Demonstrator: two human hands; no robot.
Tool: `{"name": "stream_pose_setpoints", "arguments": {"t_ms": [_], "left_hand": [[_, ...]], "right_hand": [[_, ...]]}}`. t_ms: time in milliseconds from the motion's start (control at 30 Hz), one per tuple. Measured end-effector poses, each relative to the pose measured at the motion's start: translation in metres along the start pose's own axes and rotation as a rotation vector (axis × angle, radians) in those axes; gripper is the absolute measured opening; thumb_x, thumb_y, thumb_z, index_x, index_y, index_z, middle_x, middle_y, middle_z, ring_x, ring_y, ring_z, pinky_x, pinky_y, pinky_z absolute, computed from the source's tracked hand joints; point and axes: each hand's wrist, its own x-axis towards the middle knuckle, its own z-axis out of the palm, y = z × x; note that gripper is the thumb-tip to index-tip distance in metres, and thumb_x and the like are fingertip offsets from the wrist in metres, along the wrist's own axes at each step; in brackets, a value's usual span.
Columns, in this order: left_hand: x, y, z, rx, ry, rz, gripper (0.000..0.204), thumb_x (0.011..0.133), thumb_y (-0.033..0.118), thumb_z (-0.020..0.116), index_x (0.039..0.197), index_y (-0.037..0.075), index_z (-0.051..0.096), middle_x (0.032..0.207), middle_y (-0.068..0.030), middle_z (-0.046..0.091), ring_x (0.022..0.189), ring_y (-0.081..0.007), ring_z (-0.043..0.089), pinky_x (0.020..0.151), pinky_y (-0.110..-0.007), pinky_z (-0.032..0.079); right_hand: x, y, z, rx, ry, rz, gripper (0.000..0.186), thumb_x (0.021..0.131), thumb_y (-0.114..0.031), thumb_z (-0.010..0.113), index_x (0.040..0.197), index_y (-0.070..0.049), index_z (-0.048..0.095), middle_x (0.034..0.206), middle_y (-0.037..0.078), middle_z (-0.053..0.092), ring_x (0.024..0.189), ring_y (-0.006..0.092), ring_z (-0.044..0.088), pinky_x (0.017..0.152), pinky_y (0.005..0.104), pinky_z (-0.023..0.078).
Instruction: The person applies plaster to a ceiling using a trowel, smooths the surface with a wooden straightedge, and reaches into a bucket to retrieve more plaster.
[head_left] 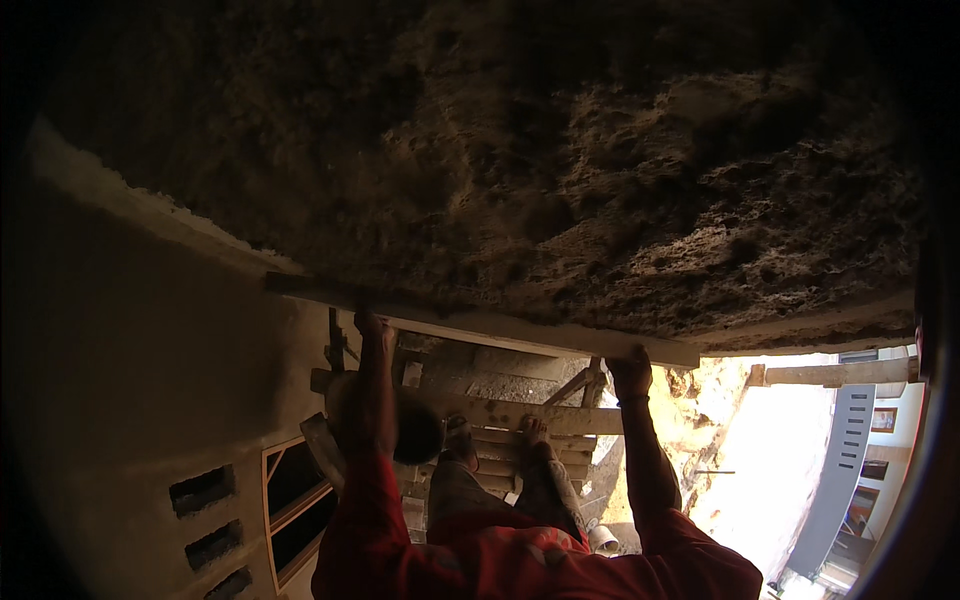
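Observation:
A long, straight wooden board (500, 328) runs across the middle of the view, against the lower edge of a rough, dark plastered surface (560, 190). Near the board's left part, my left hand (370, 322) is closed on it. Toward the other end, my right hand (630, 368) grips the same board from below. Both arms are raised and spread apart. Shadow hides most of the finger detail, and how the board's far face meets the plaster cannot be made out well.
My feet stand on scaffold planks (530, 415). A dark round container (418, 430) is beside my left foot. At left are a smooth wall (130, 350) with several openings and a wooden window frame (270, 510). A white bucket (603, 540) sits lower down; bright ground lies right.

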Motion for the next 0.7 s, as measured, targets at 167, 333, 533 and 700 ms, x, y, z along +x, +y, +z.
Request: {"name": "stream_pose_setpoints", "arguments": {"t_ms": [167, 333, 533, 700], "left_hand": [[-0.043, -0.008, 0.029, -0.045, -0.108, 0.004, 0.027, 0.092, 0.035, 0.056, 0.097, 0.009, 0.06, 0.061, 0.0022, 0.042, 0.046, -0.0095, 0.024, 0.046, -0.033, 0.024], [-0.088, -0.004, 0.058, -0.08, -0.196, -0.002, 0.031, 0.092, 0.039, 0.054, 0.096, 0.009, 0.061, 0.064, 0.0014, 0.048, 0.045, -0.009, 0.025, 0.046, -0.031, 0.028], [-0.123, 0.003, 0.063, -0.119, -0.221, -0.011, 0.035, 0.092, 0.036, 0.054, 0.113, 0.008, 0.056, 0.092, -0.0043, 0.057, 0.056, -0.0133, 0.042, 0.062, -0.036, 0.044], [-0.169, 0.017, 0.085, -0.131, -0.218, -0.025, 0.04, 0.09, 0.034, 0.056, 0.119, 0.007, 0.051, 0.104, -0.0082, 0.056, 0.088, -0.0229, 0.056, 0.079, -0.043, 0.05]], "right_hand": [[-0.011, -0.052, -0.034, -0.488, -0.094, -0.186, 0.026, 0.087, -0.021, 0.058, 0.105, -0.003, 0.056, 0.101, 0.012, 0.064, 0.099, 0.0234, 0.058, 0.088, 0.034, 0.046], [-0.03, -0.121, -0.049, -0.698, 0.201, -0.158, 0.046, 0.073, -0.031, 0.075, 0.1, 0.002, 0.059, 0.096, 0.016, 0.064, 0.091, 0.0279, 0.061, 0.081, 0.0379, 0.049], [-0.035, -0.18, -0.079, -0.781, 0.279, -0.174, 0.048, 0.069, -0.035, 0.076, 0.098, 0.001, 0.06, 0.092, 0.018, 0.066, 0.089, 0.0325, 0.063, 0.079, 0.0381, 0.049], [-0.028, -0.194, -0.119, -0.814, 0.258, -0.221, 0.036, 0.079, -0.028, 0.068, 0.1, 0.0, 0.059, 0.097, 0.013, 0.066, 0.091, 0.0263, 0.063, 0.082, 0.0342, 0.048]]}}
